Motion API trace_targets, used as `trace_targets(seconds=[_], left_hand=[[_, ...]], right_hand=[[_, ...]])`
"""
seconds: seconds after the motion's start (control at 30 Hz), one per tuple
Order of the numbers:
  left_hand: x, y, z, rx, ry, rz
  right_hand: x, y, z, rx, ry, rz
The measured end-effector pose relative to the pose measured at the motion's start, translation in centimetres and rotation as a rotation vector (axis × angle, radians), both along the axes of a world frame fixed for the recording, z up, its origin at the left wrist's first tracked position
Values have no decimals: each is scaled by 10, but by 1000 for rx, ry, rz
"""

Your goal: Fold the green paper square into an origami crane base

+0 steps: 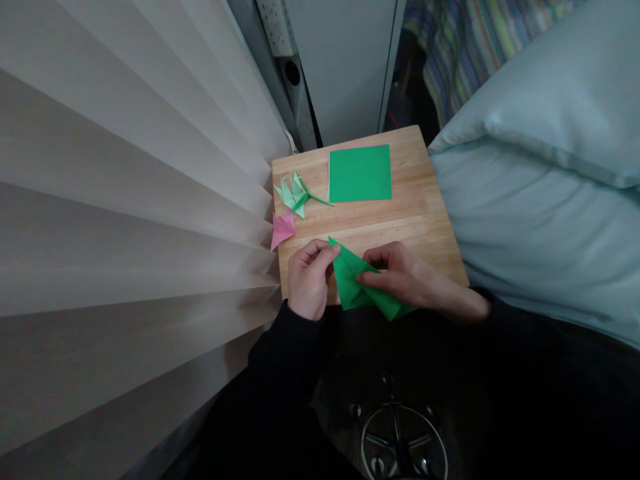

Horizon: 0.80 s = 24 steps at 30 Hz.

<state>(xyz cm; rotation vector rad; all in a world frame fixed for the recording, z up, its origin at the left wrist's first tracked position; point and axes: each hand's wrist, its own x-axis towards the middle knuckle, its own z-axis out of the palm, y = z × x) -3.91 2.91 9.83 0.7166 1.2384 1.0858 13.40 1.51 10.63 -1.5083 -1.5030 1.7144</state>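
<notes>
I see both hands down at the near edge of the wooden board (pixel 400 207); between them lies a folded green paper (pixel 357 283), a pointed shape with its tip aimed away from me. Left hand (pixel 309 280) is curled, thumb and fingertips pinched on the paper's upper-left tip; the rest of the fingers are tucked in. Right hand (pixel 405 275) lies flatter, fingers pressing down on the paper's right flap, so it's closed onto the sheet rather than gripping it; I can't tell whether the thumb is under the fold. Farther back on the board: a flat green square sheet (pixel 360 173); left of it a pale green folded flower (pixel 296 193) with a dark stem; just nearer, a pink folded piece (pixel 281 229) at the board's left edge. Pleated blind (pixel 125 200) on the left; pale blue pillow (pixel 540 153) on the right.
</notes>
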Motion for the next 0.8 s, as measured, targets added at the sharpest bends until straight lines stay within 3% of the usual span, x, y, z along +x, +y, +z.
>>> trace_targets(seconds=[0.47, 0.53, 0.7, 0.8], left_hand=[[-5, 6, 3, -20, -59, 142], [-6, 5, 3, -31, -54, 90], [-5, -1, -2, -14, 122, -240], [-3, -3, -5, 4, 174, -297]], right_hand=[[0, -1, -1, -11, 7, 38], [0, 0, -1, -35, 38, 13], [0, 2, -1, -9, 43, -87], [0, 3, -2, 25, 69, -120]])
